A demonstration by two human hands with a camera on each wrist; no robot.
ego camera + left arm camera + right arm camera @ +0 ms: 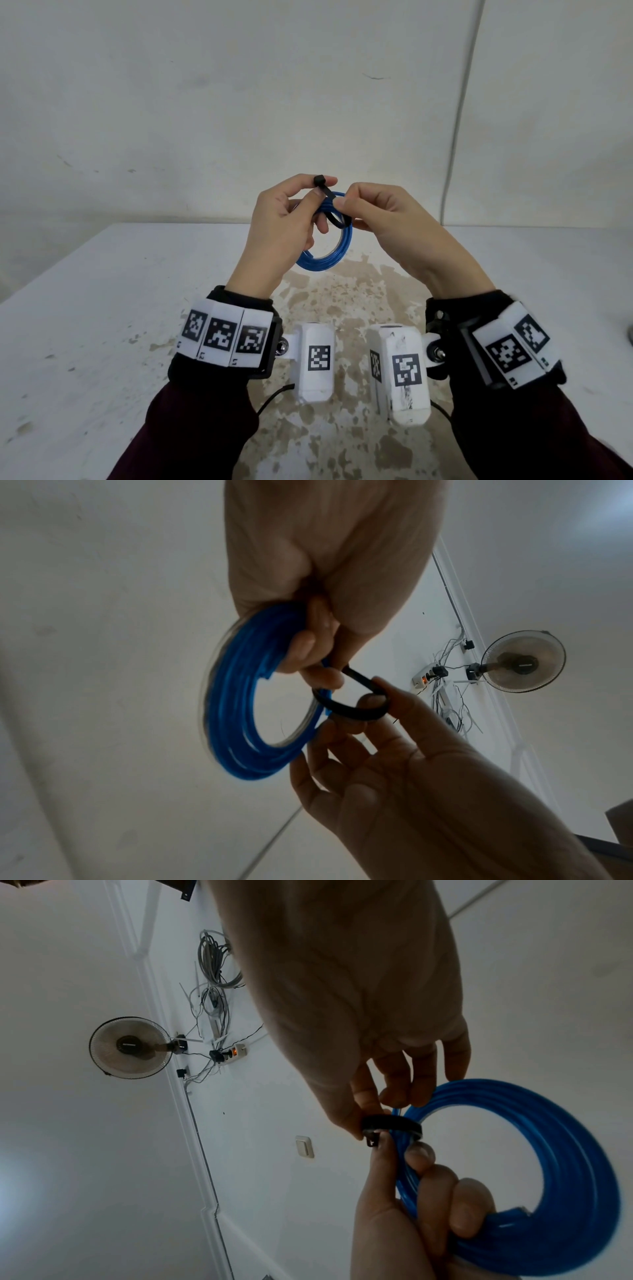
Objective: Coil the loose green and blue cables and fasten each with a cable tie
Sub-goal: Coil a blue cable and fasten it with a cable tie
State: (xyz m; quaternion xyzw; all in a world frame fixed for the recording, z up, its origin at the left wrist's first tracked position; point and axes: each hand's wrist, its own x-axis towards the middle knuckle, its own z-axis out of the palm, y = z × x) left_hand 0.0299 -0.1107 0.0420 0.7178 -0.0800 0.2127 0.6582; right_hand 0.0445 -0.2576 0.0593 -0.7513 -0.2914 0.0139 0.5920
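Head view has your left hand [281, 222] gripping the coiled blue cable [329, 253] above the table [102, 325], while your right hand [380, 219] pinches the black cable tie [334, 209] looped round it.

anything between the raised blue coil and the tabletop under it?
Nothing. In the head view the blue coil hangs from the left hand above the stained table; only air shows below it.

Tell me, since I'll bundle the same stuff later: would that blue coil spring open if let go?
Probably somewhat. The blue coil keeps a round hoop shape where it hangs free, so it looks springy rather than limp. Its cut end sticks out, hinting the turns want to unwind. The left hand grips the strands while the black tie loops them loosely.
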